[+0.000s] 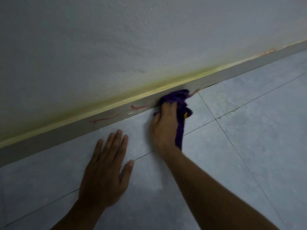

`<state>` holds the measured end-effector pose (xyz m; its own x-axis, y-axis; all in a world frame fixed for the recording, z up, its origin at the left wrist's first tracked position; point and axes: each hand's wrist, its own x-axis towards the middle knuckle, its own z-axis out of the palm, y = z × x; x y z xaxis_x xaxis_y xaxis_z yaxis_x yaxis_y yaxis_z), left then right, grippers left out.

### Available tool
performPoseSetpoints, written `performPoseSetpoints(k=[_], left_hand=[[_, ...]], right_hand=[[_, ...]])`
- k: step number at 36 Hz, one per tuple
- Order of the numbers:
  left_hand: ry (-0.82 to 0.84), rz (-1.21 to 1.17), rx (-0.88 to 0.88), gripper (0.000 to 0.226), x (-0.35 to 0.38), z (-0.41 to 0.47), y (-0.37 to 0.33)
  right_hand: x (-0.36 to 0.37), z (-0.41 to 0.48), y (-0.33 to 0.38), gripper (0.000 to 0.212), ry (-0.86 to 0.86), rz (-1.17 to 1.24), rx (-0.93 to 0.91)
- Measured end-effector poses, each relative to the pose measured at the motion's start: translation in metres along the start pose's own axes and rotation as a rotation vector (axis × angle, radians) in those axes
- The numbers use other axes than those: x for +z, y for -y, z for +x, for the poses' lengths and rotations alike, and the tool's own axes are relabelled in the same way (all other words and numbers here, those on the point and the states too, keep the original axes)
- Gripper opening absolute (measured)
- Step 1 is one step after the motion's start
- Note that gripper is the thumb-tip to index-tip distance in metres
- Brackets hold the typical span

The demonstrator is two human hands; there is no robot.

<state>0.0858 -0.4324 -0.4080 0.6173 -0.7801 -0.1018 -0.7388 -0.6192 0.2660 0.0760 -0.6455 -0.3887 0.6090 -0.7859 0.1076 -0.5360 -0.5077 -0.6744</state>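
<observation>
Against the long grey skirting strip [66,132] at the bottom of the wall, the right hand [163,128] gripped a bunched purple cloth [178,103] and pressed it on the strip. Red smears [136,107] sat on the strip just left of that hand. Nearer the person, the left hand [106,170] lay flat, fingers straight, on the pale tiled floor [240,130].
</observation>
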Motion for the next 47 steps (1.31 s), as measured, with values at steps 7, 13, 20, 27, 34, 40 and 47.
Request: performPoseSetpoints(k=[7, 13, 20, 27, 34, 40, 47], left_hand=[[-0.009, 0.013, 0.000, 0.072, 0.001, -0.001, 0.000], [-0.011, -0.005, -0.007, 0.073, 0.002, -0.002, 0.001], [-0.024, -0.011, 0.001, 0.072, 0.001, -0.002, 0.000], [-0.018, -0.012, 0.006, 0.074, 0.001, 0.000, 0.000], [-0.005, -0.001, -0.003, 0.074, 0.002, -0.001, 0.000], [-0.022, -0.002, 0.003, 0.073, 0.002, -0.001, 0.001], [-0.039, -0.018, 0.003, 0.072, 0.003, -0.002, 0.001]], right_hand=[[0.008, -0.014, 0.000, 0.036, 0.039, -0.103, -0.106], [-0.025, 0.082, -0.035, 0.039, -0.144, -0.307, 0.246], [-0.051, 0.115, -0.070, 0.036, -0.088, -0.383, 0.258], [-0.045, 0.093, -0.046, 0.036, 0.161, -0.833, 0.123], [-0.014, 0.003, -0.007, 0.046, 0.349, -0.973, -0.235], [-0.034, 0.011, -0.022, 0.054, 0.310, -0.600, -0.149], [-0.063, 0.088, -0.060, 0.044, 0.137, -0.548, 0.176]])
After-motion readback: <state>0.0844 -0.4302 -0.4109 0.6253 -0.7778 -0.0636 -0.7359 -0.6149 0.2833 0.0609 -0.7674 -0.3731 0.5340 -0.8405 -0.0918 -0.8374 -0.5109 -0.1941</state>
